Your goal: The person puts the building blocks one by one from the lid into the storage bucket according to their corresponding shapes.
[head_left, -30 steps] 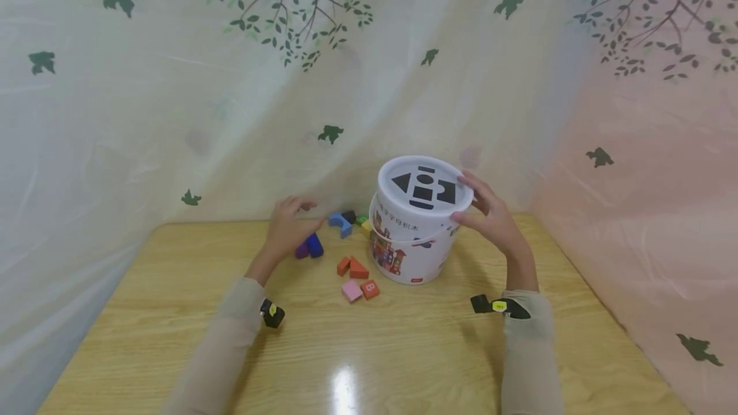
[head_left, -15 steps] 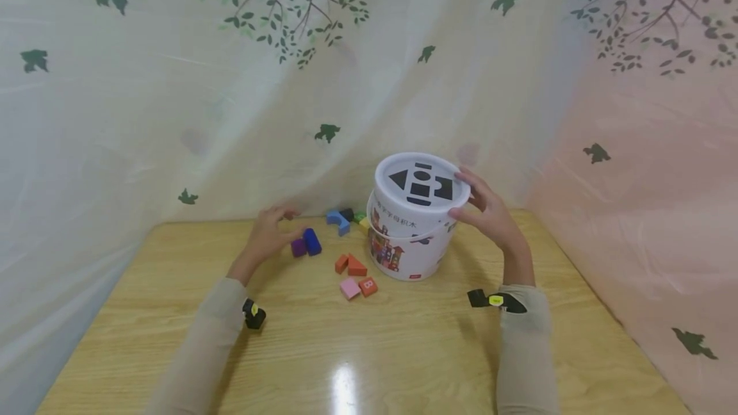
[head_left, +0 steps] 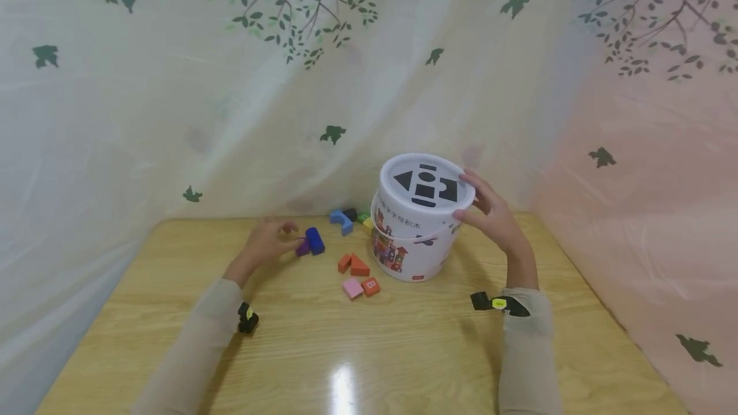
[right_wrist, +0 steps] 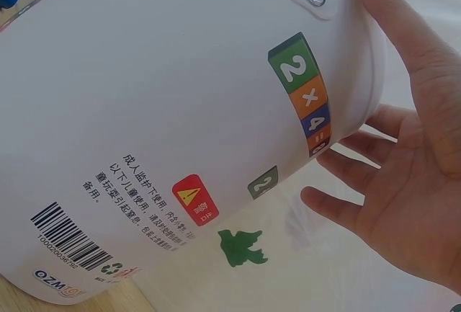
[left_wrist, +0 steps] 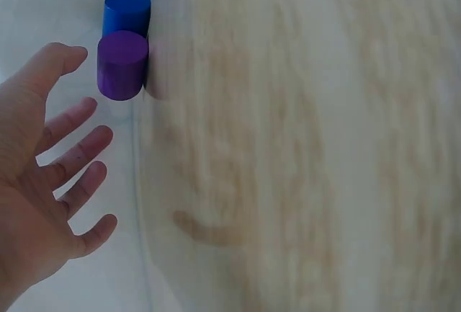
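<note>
My left hand [head_left: 266, 242] is beside a purple cylinder [head_left: 302, 247], its fingers loosely bent around nothing. In the left wrist view a small gap separates the fingertips from the purple cylinder [left_wrist: 122, 67], with a blue cylinder [left_wrist: 127, 15] just behind it. My right hand [head_left: 497, 223] holds the lidded white toy-block bucket [head_left: 412, 258] by the right side of its rim, thumb in front and fingers farther back. Dark shapes mark the bucket's lid [head_left: 398, 200]. The right wrist view shows the thumb and fingers spread around the rim of the bucket [right_wrist: 166, 96].
Left of the bucket lie a light blue arch block [head_left: 343, 225], a black block [head_left: 350, 214] and a yellow block [head_left: 368, 225]. In front are an orange triangle [head_left: 360, 266], a pink block [head_left: 352, 287] and an orange letter block [head_left: 371, 285]. A printed curtain [head_left: 259, 146] borders the table.
My left hand has drawn back left and lower, from above the purple and blue cylinders to beside the purple one. My right hand stays on the bucket's rim.
</note>
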`<state>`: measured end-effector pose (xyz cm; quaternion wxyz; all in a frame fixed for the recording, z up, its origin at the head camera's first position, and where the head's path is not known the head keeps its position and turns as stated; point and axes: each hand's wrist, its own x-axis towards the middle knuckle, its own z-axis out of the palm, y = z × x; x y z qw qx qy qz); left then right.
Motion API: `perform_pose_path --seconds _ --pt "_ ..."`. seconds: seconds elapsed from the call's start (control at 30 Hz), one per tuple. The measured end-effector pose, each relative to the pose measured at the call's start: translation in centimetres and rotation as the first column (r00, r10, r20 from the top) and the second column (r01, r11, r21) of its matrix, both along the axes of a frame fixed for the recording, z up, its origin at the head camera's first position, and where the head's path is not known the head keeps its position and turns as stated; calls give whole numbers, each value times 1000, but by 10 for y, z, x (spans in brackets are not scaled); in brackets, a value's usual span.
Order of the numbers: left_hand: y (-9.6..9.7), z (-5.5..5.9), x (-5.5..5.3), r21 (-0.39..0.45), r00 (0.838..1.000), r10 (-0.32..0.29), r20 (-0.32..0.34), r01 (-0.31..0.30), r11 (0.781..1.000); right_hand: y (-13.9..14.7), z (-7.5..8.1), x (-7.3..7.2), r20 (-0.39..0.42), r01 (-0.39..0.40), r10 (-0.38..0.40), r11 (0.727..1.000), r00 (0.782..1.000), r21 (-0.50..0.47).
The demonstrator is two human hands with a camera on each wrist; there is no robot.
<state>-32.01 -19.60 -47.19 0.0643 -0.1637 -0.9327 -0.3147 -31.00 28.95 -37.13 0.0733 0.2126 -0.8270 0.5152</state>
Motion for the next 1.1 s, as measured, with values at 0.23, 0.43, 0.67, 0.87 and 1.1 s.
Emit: perform_pose_path --seconds 0.23,0.43,0.67,0.87,1.1 --pt "6 -3 -2 -52 1000 10 14 -9 999 0 -1 1 -10 -8 8 1000 1000 -12" --pt "12 -2 -1 -81 997 31 69 -25 996 0 -1 1 2 -12 12 1000 1000 -12" --pt "15 2 1 -132 997 41 62 -32 991 -1 -1 2 16 -13 14 1000 1000 -25" --pt "15 2 4 -183 993 94 72 -80 980 0 -2 0 11 -19 19 999 1000 -29" --pt "13 -2 3 -216 984 155 90 -133 967 1 -2 -1 6 -25 25 999 1000 -25"
